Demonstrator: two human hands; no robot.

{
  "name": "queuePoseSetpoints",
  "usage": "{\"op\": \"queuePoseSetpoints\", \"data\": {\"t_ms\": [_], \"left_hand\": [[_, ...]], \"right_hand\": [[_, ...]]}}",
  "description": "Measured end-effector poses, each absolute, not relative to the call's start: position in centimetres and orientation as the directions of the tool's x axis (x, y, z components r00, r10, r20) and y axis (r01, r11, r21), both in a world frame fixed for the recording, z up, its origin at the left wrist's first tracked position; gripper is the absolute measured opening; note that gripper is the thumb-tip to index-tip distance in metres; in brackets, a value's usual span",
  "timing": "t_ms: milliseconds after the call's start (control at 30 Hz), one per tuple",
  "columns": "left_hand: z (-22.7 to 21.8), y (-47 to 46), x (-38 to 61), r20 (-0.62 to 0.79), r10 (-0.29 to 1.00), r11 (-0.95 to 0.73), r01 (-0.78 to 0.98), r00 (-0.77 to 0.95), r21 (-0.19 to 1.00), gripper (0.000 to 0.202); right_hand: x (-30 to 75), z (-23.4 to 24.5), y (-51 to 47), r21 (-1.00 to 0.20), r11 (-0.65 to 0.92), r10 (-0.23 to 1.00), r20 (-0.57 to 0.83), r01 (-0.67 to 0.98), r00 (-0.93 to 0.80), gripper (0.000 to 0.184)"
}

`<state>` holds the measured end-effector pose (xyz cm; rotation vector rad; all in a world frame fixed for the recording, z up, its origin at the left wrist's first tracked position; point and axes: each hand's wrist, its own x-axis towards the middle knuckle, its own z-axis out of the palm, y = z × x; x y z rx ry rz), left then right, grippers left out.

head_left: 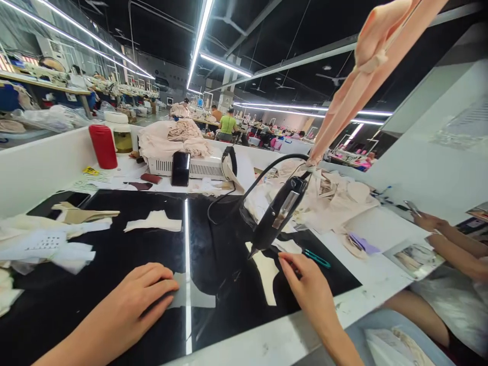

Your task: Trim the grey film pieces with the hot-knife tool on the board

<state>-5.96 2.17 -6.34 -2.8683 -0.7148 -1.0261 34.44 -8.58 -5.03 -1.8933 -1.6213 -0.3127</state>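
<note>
My left hand (141, 300) lies over the black work surface, fingers stretched forward, fingertips resting on the edge of a pale grey, flared cut piece (200, 295). My right hand (310, 290) has thumb and index finger pinched close together; whatever lies between them is too small to make out. Just left of those fingertips is a cream cut fabric piece (268, 277), lying flat. A black corded hand tool (280, 211) hangs from a knotted peach fabric strip (343, 96), its tip over the cream piece. Beside my right hand are a white piece (292, 247) and a teal thread snipper (316, 257).
Another cream piece (154, 221) lies farther back. White labelled fabric (41, 246) is piled left. Behind stand a phone (180, 169), red container (102, 147) and fabric-topped white box (206, 169). Peach scraps (335, 195) heap at right, near another person's hands (429, 222).
</note>
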Motion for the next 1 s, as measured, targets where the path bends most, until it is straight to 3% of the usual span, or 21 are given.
{"op": "queuePoseSetpoints", "data": {"t_ms": [100,267,500,733,1000], "left_hand": [[-6.6,2.2,-6.1,0.613,0.42,-0.888,0.442,0.669,0.127,0.02],[-7.7,2.5,-6.3,0.587,0.485,-0.862,0.466,0.648,0.198,0.022],[-8.6,2.5,-6.6,0.578,0.502,-0.856,0.464,0.644,0.227,0.022],[-8.7,2.5,-6.4,0.583,0.494,-0.861,0.455,0.645,0.225,0.021],[-7.7,2.5,-6.1,0.608,0.459,-0.875,0.45,0.648,0.181,0.021]], "right_hand": [[37.4,-5.5,-6.6,-0.182,-0.121,0.795,0.57,0.976,0.205,0.036],[38.0,-6.2,-3.9,0.003,-0.191,0.845,0.51,0.982,0.163,0.024],[37.5,-6.2,-3.2,0.082,-0.301,0.855,0.464,0.95,0.231,0.021],[38.6,-6.6,-3.3,-0.106,-0.287,0.835,0.46,0.952,0.303,0.02],[39.6,-5.7,-3.7,-0.49,-0.214,0.778,0.438,0.845,0.451,0.056]]}}
